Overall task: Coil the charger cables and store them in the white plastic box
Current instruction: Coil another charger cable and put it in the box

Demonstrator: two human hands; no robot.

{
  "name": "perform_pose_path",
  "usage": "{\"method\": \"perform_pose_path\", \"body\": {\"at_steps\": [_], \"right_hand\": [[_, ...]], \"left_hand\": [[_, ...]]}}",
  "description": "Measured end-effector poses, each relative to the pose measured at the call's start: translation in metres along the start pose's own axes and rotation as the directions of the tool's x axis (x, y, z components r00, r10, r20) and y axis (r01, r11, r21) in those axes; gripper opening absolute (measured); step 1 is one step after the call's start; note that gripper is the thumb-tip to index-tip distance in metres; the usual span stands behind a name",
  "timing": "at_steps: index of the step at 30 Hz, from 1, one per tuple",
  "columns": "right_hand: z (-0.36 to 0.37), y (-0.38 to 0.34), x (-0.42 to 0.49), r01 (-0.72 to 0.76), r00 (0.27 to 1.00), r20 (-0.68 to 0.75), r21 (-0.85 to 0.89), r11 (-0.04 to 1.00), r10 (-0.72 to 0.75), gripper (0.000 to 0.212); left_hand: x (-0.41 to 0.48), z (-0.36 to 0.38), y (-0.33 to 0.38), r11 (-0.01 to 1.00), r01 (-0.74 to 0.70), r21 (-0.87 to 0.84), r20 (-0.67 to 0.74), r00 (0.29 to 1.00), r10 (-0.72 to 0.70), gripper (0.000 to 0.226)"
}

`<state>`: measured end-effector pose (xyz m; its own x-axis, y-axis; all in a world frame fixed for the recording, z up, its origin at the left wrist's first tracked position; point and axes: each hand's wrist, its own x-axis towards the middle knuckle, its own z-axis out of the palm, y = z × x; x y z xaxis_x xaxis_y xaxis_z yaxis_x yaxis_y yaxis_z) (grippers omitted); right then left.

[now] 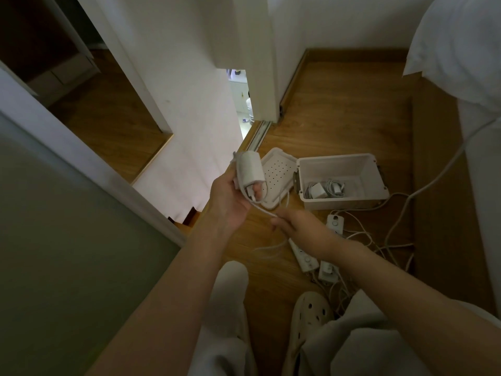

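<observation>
My left hand (230,202) grips a white charger brick (250,169) with white cable wound around it, held above the floor left of the box. A loose length of that cable (264,210) runs down to my right hand (301,226), which pinches it a short way below. The white plastic box (344,183) stands open on the wooden floor, with coiled chargers and cables (324,189) lying inside. Its perforated lid (276,175) lies flat on the floor just left of it.
White power strips (306,259) and tangled white cables (379,240) lie on the floor under my right forearm. A thick white cable (444,169) runs up to the bed at the right. My knees and a white clog (309,318) are below. A wall and doorway stand left.
</observation>
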<state>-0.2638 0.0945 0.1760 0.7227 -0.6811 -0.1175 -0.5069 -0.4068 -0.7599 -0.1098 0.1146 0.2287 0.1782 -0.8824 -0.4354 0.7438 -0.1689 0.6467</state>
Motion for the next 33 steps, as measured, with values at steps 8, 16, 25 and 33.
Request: {"method": "perform_pose_path", "body": {"at_steps": [8,16,25,33], "right_hand": [[-0.02,0.024,0.011,0.151,0.985,-0.016,-0.38,0.912,-0.169,0.033],[-0.035,0.036,0.003,0.128,0.978,-0.082,-0.49,0.862,-0.192,0.021],[-0.046,0.057,0.003,-0.206,0.976,-0.143,-0.353,0.913,0.165,0.031],[-0.033,0.054,0.007,-0.296,0.952,-0.026,-0.32,0.9,0.304,0.048]], "left_hand": [[-0.005,0.005,-0.001,0.922,0.052,0.384,0.151,0.981,-0.119,0.036],[-0.008,0.001,0.005,0.719,0.121,0.685,0.061,0.973,-0.223,0.038],[-0.017,-0.012,0.005,0.197,0.211,0.957,-0.071,0.834,-0.547,0.031],[-0.006,-0.015,0.0,0.405,0.171,0.898,0.012,0.911,-0.411,0.031]]}}
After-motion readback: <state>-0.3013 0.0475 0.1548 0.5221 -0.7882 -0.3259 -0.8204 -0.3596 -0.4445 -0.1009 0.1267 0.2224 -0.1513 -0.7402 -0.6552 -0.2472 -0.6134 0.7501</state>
